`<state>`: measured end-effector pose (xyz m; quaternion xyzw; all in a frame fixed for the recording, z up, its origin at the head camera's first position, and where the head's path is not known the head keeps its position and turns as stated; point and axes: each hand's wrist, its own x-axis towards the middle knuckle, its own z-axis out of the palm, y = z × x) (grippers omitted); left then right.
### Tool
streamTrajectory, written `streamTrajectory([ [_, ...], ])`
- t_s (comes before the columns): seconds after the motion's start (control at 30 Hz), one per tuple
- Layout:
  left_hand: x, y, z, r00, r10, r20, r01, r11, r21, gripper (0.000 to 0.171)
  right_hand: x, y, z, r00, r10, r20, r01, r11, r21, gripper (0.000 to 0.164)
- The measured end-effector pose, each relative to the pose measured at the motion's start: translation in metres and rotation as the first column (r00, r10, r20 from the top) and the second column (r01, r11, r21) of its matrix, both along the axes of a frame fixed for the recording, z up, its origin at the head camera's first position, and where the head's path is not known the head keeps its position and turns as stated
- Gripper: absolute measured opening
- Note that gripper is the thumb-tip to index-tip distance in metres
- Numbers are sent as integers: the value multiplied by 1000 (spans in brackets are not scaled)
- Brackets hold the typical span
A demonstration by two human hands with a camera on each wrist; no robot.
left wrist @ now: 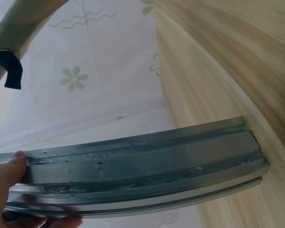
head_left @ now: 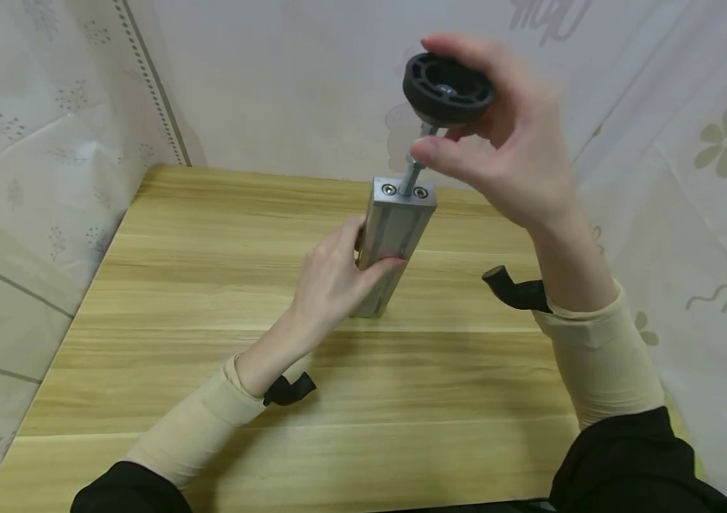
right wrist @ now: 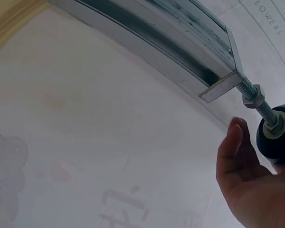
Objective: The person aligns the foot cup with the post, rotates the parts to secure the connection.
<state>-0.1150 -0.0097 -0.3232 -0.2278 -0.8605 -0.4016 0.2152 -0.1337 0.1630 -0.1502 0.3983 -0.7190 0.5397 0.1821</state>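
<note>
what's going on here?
A person is working bare-handed on a metal bar. The left hand grips the bar, which stands near upright, its lower end apparently on the wooden table. The right hand curls round a black round foot on a threaded rod at the top. A nut sits partway along, clear of the bar's end.

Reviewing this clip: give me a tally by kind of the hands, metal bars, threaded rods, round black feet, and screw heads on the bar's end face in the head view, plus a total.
Left hand and right hand: 2
Metal bar: 1
Threaded rod: 1
Round black foot: 1
Screw heads: 2
Total: 7
</note>
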Motion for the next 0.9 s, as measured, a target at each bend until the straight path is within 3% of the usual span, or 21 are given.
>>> streamTrajectory([
  [0.13, 1, 0, -1, 1000, -6, 5, 6, 1000, -6, 61, 3, 4, -3, 998, 29, 48, -32, 998, 59, 80],
  [0.37, 2, -2, -1, 1000, -19, 13, 19, 1000, 1, 61, -3, 10, -14, 987, 112, 115, -121, 990, 69, 102],
  [0.53, 2, -1, -2, 1000, -16, -3, 16, 1000, -1, 61, -6, 14, -31, 956, 180, 230, -196, 980, 45, 78],
  [0.63, 1, -1, -3, 1000, -18, -9, 18, 1000, 0, 60, -7, 12, -37, 954, 186, 235, -204, 977, 55, 65],
  [0.8, 2, 0, -2, 1000, -20, 0, 20, 1000, -1, 60, -2, 6, -36, 984, 97, 148, -112, 989, 98, 65],
  [0.9, 3, 0, -2, 1000, -17, 7, 17, 1000, 2, 60, 0, 1, -35, 991, 24, 132, -36, 996, 87, 62],
])
